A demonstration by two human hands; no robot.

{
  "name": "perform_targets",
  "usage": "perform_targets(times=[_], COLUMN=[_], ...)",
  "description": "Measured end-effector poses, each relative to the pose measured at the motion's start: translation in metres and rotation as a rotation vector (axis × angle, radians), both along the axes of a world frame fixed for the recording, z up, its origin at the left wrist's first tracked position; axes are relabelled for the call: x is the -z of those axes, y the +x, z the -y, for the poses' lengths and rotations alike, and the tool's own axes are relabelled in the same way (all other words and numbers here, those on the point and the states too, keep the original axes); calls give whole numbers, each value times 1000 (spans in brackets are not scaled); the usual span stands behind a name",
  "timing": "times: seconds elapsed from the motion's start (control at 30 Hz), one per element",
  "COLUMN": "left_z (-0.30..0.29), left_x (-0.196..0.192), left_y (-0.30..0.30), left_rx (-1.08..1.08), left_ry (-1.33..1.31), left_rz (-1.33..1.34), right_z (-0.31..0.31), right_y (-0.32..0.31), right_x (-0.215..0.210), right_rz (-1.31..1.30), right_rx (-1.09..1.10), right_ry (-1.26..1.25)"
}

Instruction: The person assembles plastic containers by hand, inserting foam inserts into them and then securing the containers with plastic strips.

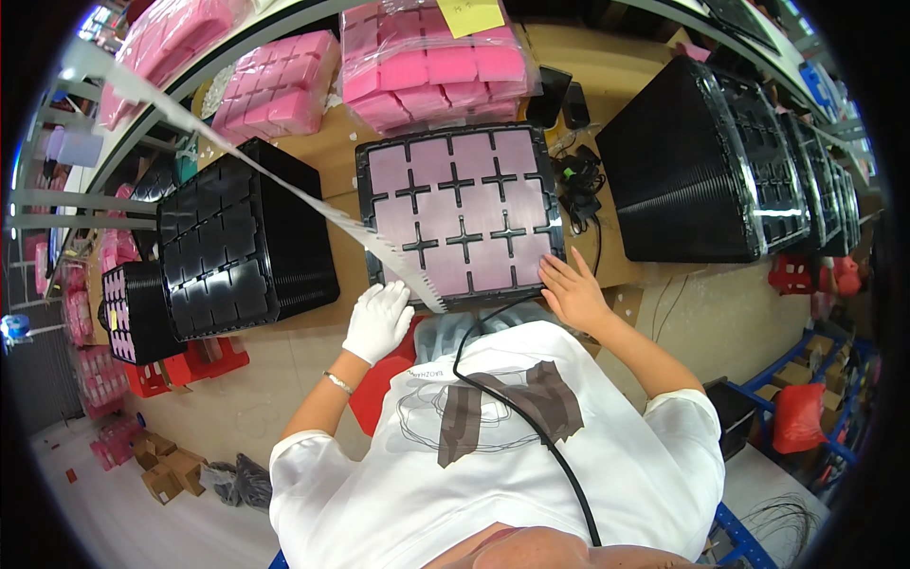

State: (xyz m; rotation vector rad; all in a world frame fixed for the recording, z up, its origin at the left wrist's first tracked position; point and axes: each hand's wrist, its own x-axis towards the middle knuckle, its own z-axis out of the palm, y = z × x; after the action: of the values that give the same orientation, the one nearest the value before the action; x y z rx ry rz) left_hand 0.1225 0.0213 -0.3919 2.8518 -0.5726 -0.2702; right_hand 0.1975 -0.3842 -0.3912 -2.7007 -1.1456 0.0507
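A black plastic tray (363, 178) lies in front of me on the brown bench, its compartments filled with flat pale-pink pads (481, 199). My left hand (378, 320), in a white glove, rests with its fingers stretched out at the tray's near left corner. Bare, my right hand (573, 290) lies at the near right corner, its fingers spread over the rim. A white strip with a toothed edge (332, 211) runs from the upper left across the view, and its end crosses the tray's near left part. Neither hand grips anything.
Tall stacks of black trays stand to the left (301, 228) and right (664, 171). Bagged pink foam blocks (431, 76) sit behind the tray, a yellow note (471, 15) on top. Black cables and adapters (581, 180) lie beside it. A black cable (531, 422) crosses my shirt.
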Motion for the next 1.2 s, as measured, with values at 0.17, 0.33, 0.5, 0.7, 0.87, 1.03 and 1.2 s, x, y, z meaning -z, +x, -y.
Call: perform_targets(times=[0.17, 0.33, 0.5, 0.7, 0.87, 1.03, 1.2], left_z=[14, 11, -7, 18, 57, 72, 52], left_x=[-19, -11, 2, -16, 19, 32, 28], left_y=[6, -1, -15, 64, 119, 133, 149], left_rx=[-51, -154, -172, -329, -270, -424, -403], left_ry=[127, 36, -82, -258, -31, 70, -225], left_rz=[141, 126, 307, 444, 406, 371, 589], right_z=[-6, -21, -10, -80, -151, -148, -105], right_y=[-2, 4, 0, 86, 111, 119, 161], right_x=[3, 3, 11, 10, 21, 32, 53], right_rz=[97, 99, 172, 82, 126, 127, 152], right_rx=[16, 104, 103, 227, 18, 166, 464], right_ry=[0, 203, 211, 521, 433, 527, 481])
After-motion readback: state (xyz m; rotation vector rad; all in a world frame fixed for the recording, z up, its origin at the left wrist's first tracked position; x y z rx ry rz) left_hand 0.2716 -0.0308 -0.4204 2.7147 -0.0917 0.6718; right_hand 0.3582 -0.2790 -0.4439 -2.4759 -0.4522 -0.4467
